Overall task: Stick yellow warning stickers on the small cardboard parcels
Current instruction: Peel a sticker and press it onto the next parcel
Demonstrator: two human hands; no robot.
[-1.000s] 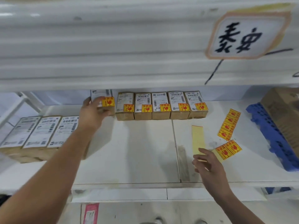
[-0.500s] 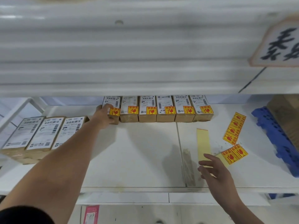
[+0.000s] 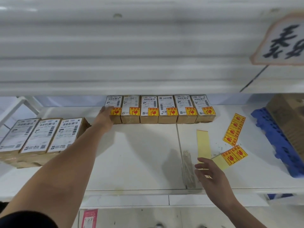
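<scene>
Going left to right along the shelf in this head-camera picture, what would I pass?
Three unstickered parcels → row of six stickered parcels → bare yellow backing strip → strips of yellow stickers → blue plastic pallet → big cardboard box.

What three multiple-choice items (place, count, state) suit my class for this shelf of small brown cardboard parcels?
1. The left hand touches: A the leftmost brown cardboard parcel of the back row; B the blue plastic pallet; C a sticker sheet.
2. Back-row parcels bearing yellow-and-red warning stickers: A three; B six; C nine.
3. The right hand is: A open, holding nothing; B gripping a parcel; C pinching a sticker.
1A, fingers lie on it; 2B, all six show one; 3A, fingers spread, empty.
</scene>
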